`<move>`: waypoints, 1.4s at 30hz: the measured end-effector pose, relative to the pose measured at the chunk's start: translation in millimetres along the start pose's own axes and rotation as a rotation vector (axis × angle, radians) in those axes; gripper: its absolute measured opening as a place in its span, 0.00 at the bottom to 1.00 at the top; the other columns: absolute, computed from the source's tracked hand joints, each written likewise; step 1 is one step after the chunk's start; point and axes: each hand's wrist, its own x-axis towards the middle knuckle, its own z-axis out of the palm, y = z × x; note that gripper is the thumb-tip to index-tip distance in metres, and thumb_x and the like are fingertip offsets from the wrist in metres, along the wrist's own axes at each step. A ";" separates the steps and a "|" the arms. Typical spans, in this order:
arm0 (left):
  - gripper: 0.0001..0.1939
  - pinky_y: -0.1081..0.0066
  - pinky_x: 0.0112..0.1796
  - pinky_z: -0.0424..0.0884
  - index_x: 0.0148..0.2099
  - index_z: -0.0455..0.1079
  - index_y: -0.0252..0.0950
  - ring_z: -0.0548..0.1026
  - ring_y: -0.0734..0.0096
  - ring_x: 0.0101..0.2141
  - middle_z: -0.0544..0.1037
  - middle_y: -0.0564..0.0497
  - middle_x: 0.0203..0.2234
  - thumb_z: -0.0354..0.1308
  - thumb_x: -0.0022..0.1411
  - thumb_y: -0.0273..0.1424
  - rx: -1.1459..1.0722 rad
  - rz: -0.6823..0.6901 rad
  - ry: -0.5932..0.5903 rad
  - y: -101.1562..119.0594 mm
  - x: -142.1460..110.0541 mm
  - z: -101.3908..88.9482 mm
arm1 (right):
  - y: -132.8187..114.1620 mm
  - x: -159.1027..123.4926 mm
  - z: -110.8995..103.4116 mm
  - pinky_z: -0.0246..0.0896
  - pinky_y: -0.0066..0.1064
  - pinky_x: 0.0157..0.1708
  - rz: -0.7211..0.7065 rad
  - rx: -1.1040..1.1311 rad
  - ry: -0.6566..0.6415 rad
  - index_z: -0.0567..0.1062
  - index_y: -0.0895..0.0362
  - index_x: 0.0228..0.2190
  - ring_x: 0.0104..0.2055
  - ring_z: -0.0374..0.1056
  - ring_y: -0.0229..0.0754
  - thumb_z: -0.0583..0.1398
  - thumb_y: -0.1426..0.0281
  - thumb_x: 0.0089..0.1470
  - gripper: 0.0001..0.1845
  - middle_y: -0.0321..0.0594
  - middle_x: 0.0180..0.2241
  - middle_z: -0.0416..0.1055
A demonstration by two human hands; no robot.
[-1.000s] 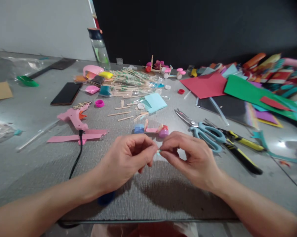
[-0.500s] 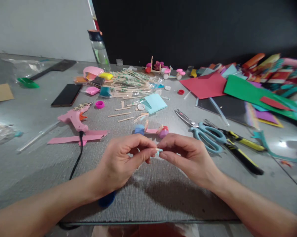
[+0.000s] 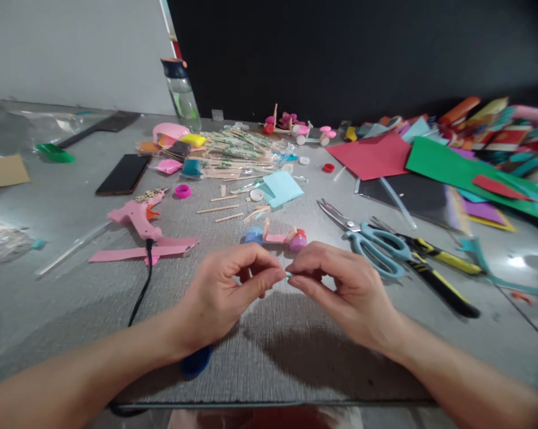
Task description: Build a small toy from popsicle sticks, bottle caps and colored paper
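Note:
My left hand (image 3: 230, 292) and my right hand (image 3: 351, 292) meet fingertip to fingertip over the near middle of the table. Both are closed in a pinch on a small light blue piece of paper (image 3: 288, 275), mostly hidden by the fingers; a pale stick end beside it showed earlier. Just beyond the hands stands a little model with a pink body (image 3: 276, 238), a blue cap (image 3: 253, 235) on its left and a red and purple cap (image 3: 298, 239) on its right. A dark blue cap (image 3: 196, 362) lies near my left wrist.
To the left, a pink glue gun (image 3: 139, 217) rests by pink paper strips (image 3: 174, 245), its cord running forward. Blue-handled scissors (image 3: 376, 250) and pliers (image 3: 442, 286) lie right. Farther back are wooden sticks (image 3: 217, 209), folded light blue paper (image 3: 283, 189), a phone (image 3: 123, 174) and a bottle (image 3: 182, 98).
The pale stick end between my fingertips has gone out of sight as the fingers close in. Less of the light blue piece shows. The view has shifted slightly.

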 end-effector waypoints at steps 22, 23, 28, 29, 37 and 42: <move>0.10 0.78 0.23 0.66 0.44 0.77 0.38 0.72 0.77 0.25 0.78 0.53 0.29 0.68 0.61 0.33 -0.262 -0.204 0.001 -4.1 -1.5 -0.1 | 0.1 -1.5 9.2 0.56 0.27 0.27 0.083 -0.002 0.025 0.75 0.56 0.31 0.26 0.61 0.33 0.62 0.73 0.65 0.08 0.30 0.25 0.68; 0.08 0.79 0.21 0.63 0.43 0.78 0.38 0.68 0.79 0.21 0.76 0.55 0.26 0.67 0.62 0.34 -0.286 -0.238 -0.006 -5.1 -1.5 0.2 | -0.2 -1.3 9.2 0.56 0.27 0.27 0.096 0.015 0.011 0.75 0.56 0.31 0.27 0.61 0.33 0.62 0.73 0.65 0.08 0.30 0.25 0.69; 0.07 0.79 0.18 0.58 0.39 0.77 0.38 0.63 0.81 0.18 0.74 0.56 0.23 0.66 0.63 0.36 -0.314 -0.305 0.034 -6.0 -0.5 -1.9 | 0.6 3.8 -4.6 0.59 0.26 0.30 0.169 0.083 -0.066 0.78 0.56 0.35 0.30 0.65 0.33 0.61 0.70 0.67 0.06 0.32 0.30 0.74; 0.07 0.79 0.19 0.58 0.39 0.77 0.38 0.65 0.81 0.20 0.76 0.55 0.24 0.66 0.63 0.36 -0.296 -0.291 0.058 -5.6 -0.2 -3.0 | 2.4 4.9 -9.2 0.59 0.27 0.30 0.181 0.035 -0.078 0.78 0.56 0.36 0.30 0.66 0.33 0.61 0.71 0.67 0.06 0.32 0.30 0.74; 0.02 0.79 0.26 0.64 0.36 0.78 0.39 0.72 0.79 0.29 0.80 0.55 0.32 0.66 0.65 0.30 -0.126 -0.138 0.104 -2.8 1.7 -10.7 | 22.1 -0.3 -9.9 0.61 0.36 0.36 0.195 -0.509 -0.441 0.76 0.59 0.32 0.36 0.71 0.44 0.65 0.80 0.59 0.06 0.41 0.33 0.73; 0.02 0.78 0.25 0.63 0.37 0.82 0.41 0.67 0.80 0.24 0.80 0.57 0.28 0.67 0.62 0.30 -0.092 -0.161 0.143 -4.8 4.2 -10.9 | 18.0 -0.1 -6.6 0.62 0.35 0.37 0.222 -0.520 -0.485 0.75 0.59 0.31 0.36 0.71 0.44 0.62 0.80 0.61 0.08 0.41 0.35 0.73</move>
